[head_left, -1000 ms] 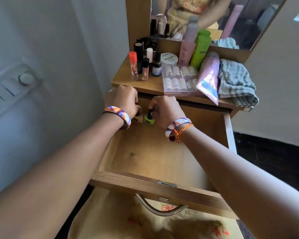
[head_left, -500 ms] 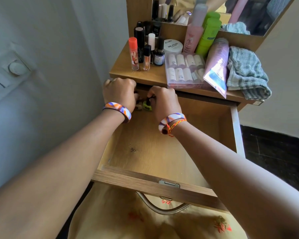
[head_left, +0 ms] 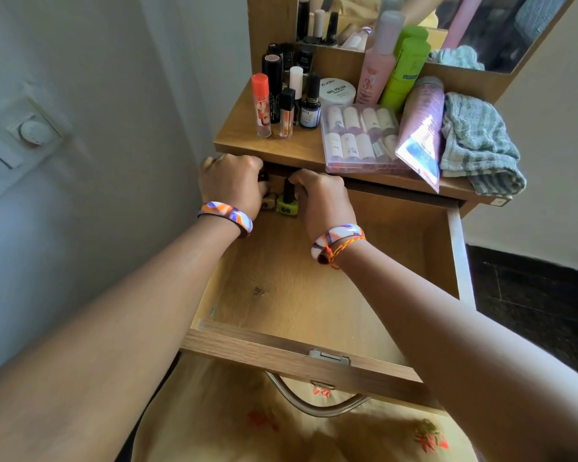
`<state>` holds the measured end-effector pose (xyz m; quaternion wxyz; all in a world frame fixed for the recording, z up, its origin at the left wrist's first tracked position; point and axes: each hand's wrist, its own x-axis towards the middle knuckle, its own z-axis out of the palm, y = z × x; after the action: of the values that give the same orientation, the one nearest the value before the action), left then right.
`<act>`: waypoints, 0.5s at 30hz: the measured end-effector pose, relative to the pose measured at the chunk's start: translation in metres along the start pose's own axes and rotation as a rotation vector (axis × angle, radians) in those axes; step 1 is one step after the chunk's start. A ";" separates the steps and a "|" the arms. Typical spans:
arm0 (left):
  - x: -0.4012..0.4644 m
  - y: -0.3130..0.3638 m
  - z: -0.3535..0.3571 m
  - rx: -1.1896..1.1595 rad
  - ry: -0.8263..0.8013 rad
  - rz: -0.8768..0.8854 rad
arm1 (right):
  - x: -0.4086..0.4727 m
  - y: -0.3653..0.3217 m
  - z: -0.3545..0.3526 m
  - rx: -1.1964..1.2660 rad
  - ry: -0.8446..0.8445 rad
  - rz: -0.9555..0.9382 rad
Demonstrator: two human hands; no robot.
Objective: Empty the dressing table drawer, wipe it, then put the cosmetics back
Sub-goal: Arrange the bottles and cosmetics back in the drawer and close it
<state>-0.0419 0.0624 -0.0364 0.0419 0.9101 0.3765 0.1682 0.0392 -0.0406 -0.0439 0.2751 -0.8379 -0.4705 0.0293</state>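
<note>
The wooden drawer is pulled out, its floor mostly bare. In its back-left corner stands a green nail polish bottle with a black cap; my right hand pinches that cap. Just left of it, my left hand is closed around small dark-capped bottles, which it mostly hides. On the tabletop above stand upright lip tubes and small bottles, a white nail polish jar, a pink bottle, a green bottle, a clear box of small bottles and a purple tube.
A folded striped cloth lies at the tabletop's right end. A mirror rises behind the cosmetics. A wall with a switch panel is close on the left. The drawer's metal handle hangs over my lap.
Both hands have pushed a little farther toward the drawer's back-left corner, under the tabletop edge, still holding the small bottles. The view has tilted slightly.
</note>
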 end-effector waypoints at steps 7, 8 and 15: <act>-0.008 -0.005 -0.004 -0.057 0.060 0.004 | -0.016 0.014 0.016 0.139 -0.108 0.262; -0.009 -0.005 -0.004 -0.072 0.067 0.001 | -0.012 0.019 0.022 0.228 -0.145 0.379; -0.026 0.008 0.002 0.044 -0.044 0.108 | 0.007 0.030 0.032 0.646 -0.374 0.670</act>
<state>-0.0532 0.0382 -0.0436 0.0210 0.9332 0.3294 0.1418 0.0570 -0.0331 -0.0838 0.4070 -0.7953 -0.1837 0.4099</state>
